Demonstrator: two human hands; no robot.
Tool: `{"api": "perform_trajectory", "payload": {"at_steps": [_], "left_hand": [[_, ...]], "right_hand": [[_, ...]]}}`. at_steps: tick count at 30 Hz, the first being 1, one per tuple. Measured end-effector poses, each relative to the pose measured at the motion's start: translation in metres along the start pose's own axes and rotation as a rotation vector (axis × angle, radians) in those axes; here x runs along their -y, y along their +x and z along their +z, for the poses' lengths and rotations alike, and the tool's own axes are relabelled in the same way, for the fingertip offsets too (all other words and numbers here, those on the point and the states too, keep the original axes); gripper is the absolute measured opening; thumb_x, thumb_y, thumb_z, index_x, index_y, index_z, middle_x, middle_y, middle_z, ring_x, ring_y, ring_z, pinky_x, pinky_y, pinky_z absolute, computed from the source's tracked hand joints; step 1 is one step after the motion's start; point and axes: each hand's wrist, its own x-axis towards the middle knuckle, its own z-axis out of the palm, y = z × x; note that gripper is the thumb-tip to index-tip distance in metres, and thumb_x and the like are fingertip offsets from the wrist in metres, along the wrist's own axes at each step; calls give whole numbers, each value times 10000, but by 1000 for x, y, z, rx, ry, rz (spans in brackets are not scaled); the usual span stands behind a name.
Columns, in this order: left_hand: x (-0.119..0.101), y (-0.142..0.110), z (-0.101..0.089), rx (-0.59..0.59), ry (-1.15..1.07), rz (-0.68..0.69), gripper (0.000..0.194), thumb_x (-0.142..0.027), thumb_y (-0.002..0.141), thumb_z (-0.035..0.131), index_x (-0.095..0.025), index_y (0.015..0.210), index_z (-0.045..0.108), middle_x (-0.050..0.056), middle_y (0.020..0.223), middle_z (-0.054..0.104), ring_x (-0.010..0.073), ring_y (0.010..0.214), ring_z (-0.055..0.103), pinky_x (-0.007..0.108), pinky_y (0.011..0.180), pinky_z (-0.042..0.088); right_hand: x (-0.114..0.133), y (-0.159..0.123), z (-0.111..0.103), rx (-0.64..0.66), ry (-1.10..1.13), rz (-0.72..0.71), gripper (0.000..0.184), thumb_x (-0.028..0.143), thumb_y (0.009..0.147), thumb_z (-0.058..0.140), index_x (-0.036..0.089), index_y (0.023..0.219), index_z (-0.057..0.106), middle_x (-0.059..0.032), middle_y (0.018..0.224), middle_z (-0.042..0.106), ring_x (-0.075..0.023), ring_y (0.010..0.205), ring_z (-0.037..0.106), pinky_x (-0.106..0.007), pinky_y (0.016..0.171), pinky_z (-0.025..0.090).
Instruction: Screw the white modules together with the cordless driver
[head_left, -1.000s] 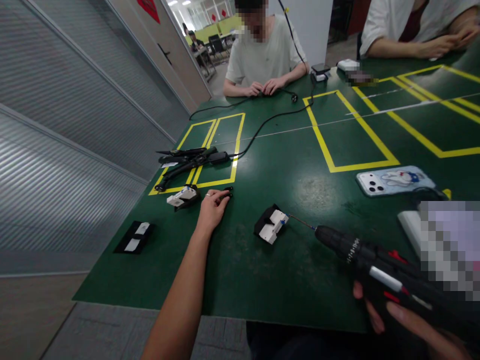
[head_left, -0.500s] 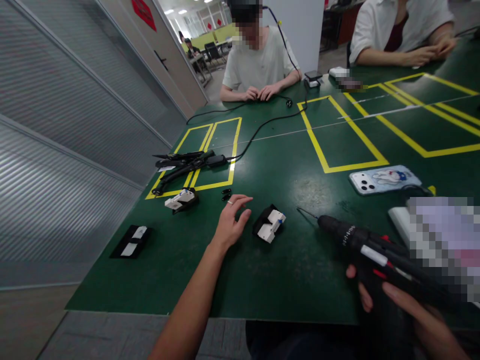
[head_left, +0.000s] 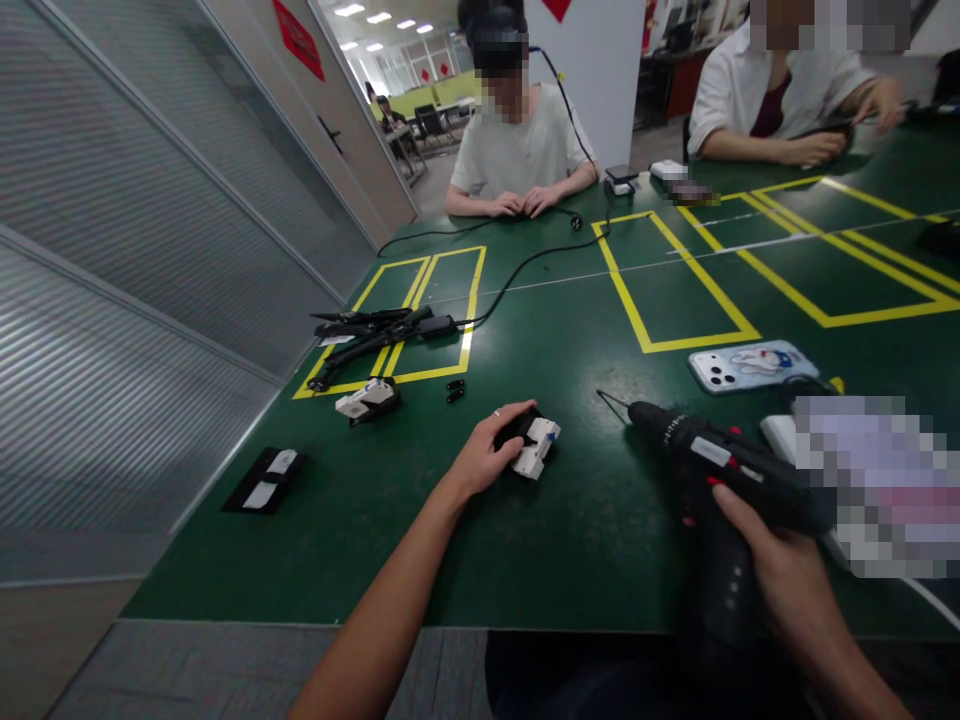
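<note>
My left hand lies curled over the left side of a small black-and-white part on the green table, gripping it. My right hand is wrapped round the grip of a black and red power screwdriver, whose thin bit points left toward that part, a short way from it. Two small black pieces lie just beyond my left hand.
A second black-and-white part, a flat black-and-white piece and a heap of black tools with a cable lie to the left. A phone lies right of centre. Two people sit at the far side, hands on the table. Yellow tape marks rectangles.
My left hand left the two small black pieces, moved right and closed on the black-and-white part. The screwdriver drew back from the part and my right hand shifted up with it.
</note>
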Motion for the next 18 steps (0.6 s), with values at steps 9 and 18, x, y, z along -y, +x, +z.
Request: {"api": "perform_trajectory", "payload": {"at_steps": [9, 18], "left_hand": [[-2, 0, -4, -17, 3, -34, 480, -274, 818, 495, -233, 1295, 526, 84, 1285, 578, 271, 1184, 522, 450, 1021, 376], [4, 0, -5, 18, 21, -59, 485, -260, 820, 504, -208, 1302, 510, 84, 1275, 570, 263, 1141, 524, 426, 992, 377]], "right_hand": [[18, 11, 36, 99, 326, 182, 720, 392, 609, 920, -16, 1105, 594, -175, 1028, 564, -253, 880, 583, -149, 606, 529], [46, 21, 17, 0, -302, -344, 566, 487, 732, 777, 105, 1121, 623, -85, 945, 604, -280, 823, 602, -321, 752, 530]]}}
